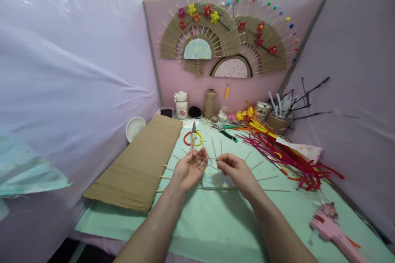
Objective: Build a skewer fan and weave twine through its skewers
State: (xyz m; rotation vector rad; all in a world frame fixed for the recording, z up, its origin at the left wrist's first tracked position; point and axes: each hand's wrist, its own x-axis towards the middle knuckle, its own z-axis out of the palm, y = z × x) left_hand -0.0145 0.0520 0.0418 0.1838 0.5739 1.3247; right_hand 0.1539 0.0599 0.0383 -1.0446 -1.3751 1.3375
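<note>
The right grip (227,163) pinches thin string (212,158); the half-curled left grip (191,168) holds its other part. Beneath both, patterned cloth (216,179) and fanned sticks (268,177) lie on the tabletop (216,224). Cardboard (138,166) sits left of the left grip, scissors (199,139) just beyond.

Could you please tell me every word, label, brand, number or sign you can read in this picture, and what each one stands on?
No text can be read anywhere in this picture.
White jar: a pink motif shows; any lettering is too small to read.
Patterned can: its markings are too small and blurred to read.
Pink glue gun: no legible label.
</note>
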